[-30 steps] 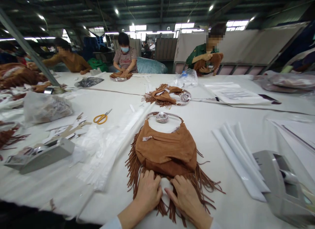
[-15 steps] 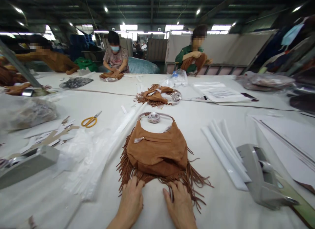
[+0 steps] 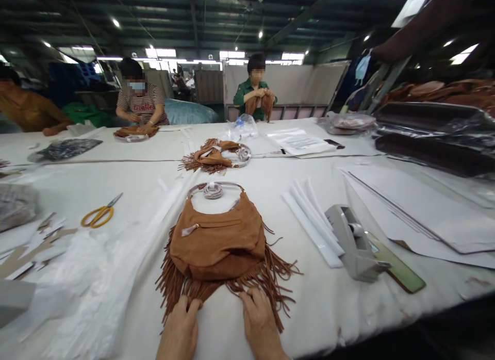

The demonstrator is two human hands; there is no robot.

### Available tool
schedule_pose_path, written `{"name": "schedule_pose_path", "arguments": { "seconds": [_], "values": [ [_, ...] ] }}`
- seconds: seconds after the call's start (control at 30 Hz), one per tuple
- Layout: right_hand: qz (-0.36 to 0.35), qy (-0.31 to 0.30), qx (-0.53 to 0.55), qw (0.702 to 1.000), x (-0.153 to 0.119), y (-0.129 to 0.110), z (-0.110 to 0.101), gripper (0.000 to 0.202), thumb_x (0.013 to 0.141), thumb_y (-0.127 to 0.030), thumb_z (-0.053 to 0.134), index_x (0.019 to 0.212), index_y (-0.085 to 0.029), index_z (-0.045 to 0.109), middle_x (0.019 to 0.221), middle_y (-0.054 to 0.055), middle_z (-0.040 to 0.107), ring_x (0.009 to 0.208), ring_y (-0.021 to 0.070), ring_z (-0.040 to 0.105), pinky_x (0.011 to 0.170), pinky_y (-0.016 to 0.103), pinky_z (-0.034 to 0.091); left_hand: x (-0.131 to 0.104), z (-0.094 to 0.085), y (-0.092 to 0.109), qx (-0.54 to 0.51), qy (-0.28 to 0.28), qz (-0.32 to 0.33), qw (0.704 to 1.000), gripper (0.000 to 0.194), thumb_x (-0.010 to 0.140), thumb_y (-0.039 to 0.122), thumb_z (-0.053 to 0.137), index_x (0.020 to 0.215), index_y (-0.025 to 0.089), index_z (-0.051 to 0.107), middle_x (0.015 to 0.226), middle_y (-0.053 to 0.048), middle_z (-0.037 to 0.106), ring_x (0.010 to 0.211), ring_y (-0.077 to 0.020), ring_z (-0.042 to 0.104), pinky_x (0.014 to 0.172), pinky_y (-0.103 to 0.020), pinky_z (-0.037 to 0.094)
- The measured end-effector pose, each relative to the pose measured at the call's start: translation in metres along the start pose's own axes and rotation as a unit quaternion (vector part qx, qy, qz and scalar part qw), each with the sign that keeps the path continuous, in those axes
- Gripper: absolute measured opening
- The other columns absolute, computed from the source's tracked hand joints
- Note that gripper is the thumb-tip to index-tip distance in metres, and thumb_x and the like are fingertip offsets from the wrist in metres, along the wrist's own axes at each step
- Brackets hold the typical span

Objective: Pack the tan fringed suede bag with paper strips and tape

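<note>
A brown suede handbag (image 3: 220, 236) with long fringe lies flat on the white table before me, its wrapped handle pointing away. At its near left corner, my left hand (image 3: 181, 321) has its fingers closed on strands of the fringe (image 3: 166, 288). My right hand (image 3: 261, 318) grips fringe at the lower right side, with strands spreading past it. Bare tabletop shows between the two hands. A zipper with a covered pull (image 3: 191, 229) crosses the front of the bag. The undersides of my fingers are hidden.
Orange-handled scissors (image 3: 98, 215) and white tissue sheets (image 3: 83, 293) lie to the left. On the right are folded white strips (image 3: 313, 228), a grey tape dispenser (image 3: 353, 246) and papers (image 3: 421, 210). Another fringed bag (image 3: 214, 156) lies beyond. Several people work across the table.
My view has swung to the right, bringing dark wrapped items into sight. Both hands have drawn slightly down and apart along the fringe, while the bag stays flat.
</note>
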State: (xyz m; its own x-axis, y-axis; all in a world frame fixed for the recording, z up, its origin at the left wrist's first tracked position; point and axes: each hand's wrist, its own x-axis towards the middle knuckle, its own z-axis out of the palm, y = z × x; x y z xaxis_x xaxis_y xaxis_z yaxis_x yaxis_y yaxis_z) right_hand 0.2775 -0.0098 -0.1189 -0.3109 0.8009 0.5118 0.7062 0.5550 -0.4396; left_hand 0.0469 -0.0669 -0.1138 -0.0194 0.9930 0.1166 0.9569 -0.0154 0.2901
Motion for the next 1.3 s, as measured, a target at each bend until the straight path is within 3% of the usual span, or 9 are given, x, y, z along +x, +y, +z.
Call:
{"name": "schedule_pose_path", "arguments": {
  "seconds": [0.23,0.37,0.5,0.6,0.7,0.87,0.97,1.17,1.3],
  "values": [
    [0.034,-0.036,0.031,0.998,0.007,-0.008,-0.009,0.017,0.088,-0.026,0.057,0.104,-0.026,0.061,0.095,0.005,0.053,0.086,0.0226,0.054,0.074,0.037,0.044,-0.010,-0.022,0.001,0.016,0.007,-0.047,0.999,0.038,0.076,0.003,0.039,0.095,0.024,0.064,0.092,-0.005,0.053,0.086,-0.0183,0.053,0.073,-0.028,0.042],
    [0.048,-0.036,0.010,0.998,0.013,-0.012,-0.006,0.009,0.088,-0.023,0.056,0.091,-0.027,0.064,0.092,0.004,0.053,0.086,0.0230,0.053,0.073,0.037,0.040,-0.012,-0.024,0.014,0.043,0.108,-0.043,0.992,0.040,0.076,0.004,0.044,0.101,0.026,0.064,0.111,-0.008,0.053,0.098,-0.0228,0.050,0.080,-0.035,0.041],
    [0.048,-0.036,0.003,0.998,0.018,-0.015,-0.002,0.013,0.091,-0.019,0.050,0.084,-0.024,0.061,0.090,0.004,0.054,0.087,0.0232,0.051,0.073,0.037,0.037,-0.001,-0.025,0.042,0.011,0.177,0.043,0.983,0.040,0.084,0.011,0.044,0.116,0.028,0.061,0.114,-0.009,0.052,0.098,-0.0234,0.050,0.080,-0.037,0.041],
    [0.017,-0.051,0.005,0.999,0.017,-0.016,-0.003,0.014,0.089,-0.014,0.050,0.085,-0.023,0.060,0.091,0.004,0.055,0.088,0.0229,0.050,0.077,0.038,0.037,0.013,-0.023,0.064,-0.016,0.145,0.088,0.985,0.037,0.087,0.017,0.046,0.119,0.032,0.059,0.109,-0.008,0.053,0.095,-0.0230,0.049,0.081,-0.037,0.039],
    [-0.045,-0.081,0.026,0.995,0.013,-0.015,-0.009,0.017,0.086,-0.009,0.050,0.088,-0.023,0.059,0.094,0.003,0.056,0.090,0.0213,0.051,0.080,0.037,0.038,0.024,-0.016,0.075,-0.026,0.107,0.082,0.991,0.028,0.089,0.023,0.049,0.111,0.033,0.063,0.101,-0.005,0.053,0.091,-0.0222,0.048,0.081,-0.037,0.037],
    [-0.041,-0.046,0.042,0.997,0.015,-0.013,-0.020,0.012,0.090,-0.020,0.051,0.081,-0.023,0.058,0.084,0.001,0.055,0.081,0.0183,0.054,0.076,0.034,0.040,0.027,-0.002,0.069,-0.037,0.101,0.035,0.994,0.023,0.092,0.024,0.043,0.085,0.021,0.064,0.092,-0.005,0.051,0.087,-0.0206,0.047,0.079,-0.035,0.035],
    [-0.009,0.005,0.024,1.000,0.022,-0.015,-0.016,0.009,0.085,-0.023,0.058,0.094,-0.024,0.059,0.092,0.004,0.057,0.087,0.0210,0.055,0.075,0.035,0.041,0.025,0.004,0.065,-0.046,0.116,0.018,0.992,0.016,0.089,0.022,0.046,0.089,0.021,0.062,0.095,-0.006,0.051,0.088,-0.0213,0.047,0.079,-0.035,0.035],
    [-0.009,-0.017,-0.002,1.000,0.027,-0.012,0.001,0.018,0.085,-0.011,0.048,0.097,-0.023,0.055,0.088,0.003,0.058,0.083,0.0225,0.054,0.074,0.037,0.038,0.030,0.010,0.071,-0.053,0.113,-0.055,0.991,0.026,0.080,0.012,0.047,0.101,0.021,0.058,0.096,-0.006,0.052,0.094,-0.0244,0.046,0.084,-0.039,0.034],
    [-0.017,-0.013,-0.002,1.000,0.024,0.006,-0.004,0.029,0.085,-0.003,0.039,0.102,-0.021,0.054,0.089,0.004,0.058,0.082,0.0211,0.054,0.072,0.035,0.040,0.035,0.008,0.066,-0.068,0.078,-0.035,0.994,0.036,0.078,0.004,0.040,0.104,0.021,0.058,0.098,-0.006,0.052,0.096,-0.0237,0.048,0.084,-0.038,0.036]
  ]
}}
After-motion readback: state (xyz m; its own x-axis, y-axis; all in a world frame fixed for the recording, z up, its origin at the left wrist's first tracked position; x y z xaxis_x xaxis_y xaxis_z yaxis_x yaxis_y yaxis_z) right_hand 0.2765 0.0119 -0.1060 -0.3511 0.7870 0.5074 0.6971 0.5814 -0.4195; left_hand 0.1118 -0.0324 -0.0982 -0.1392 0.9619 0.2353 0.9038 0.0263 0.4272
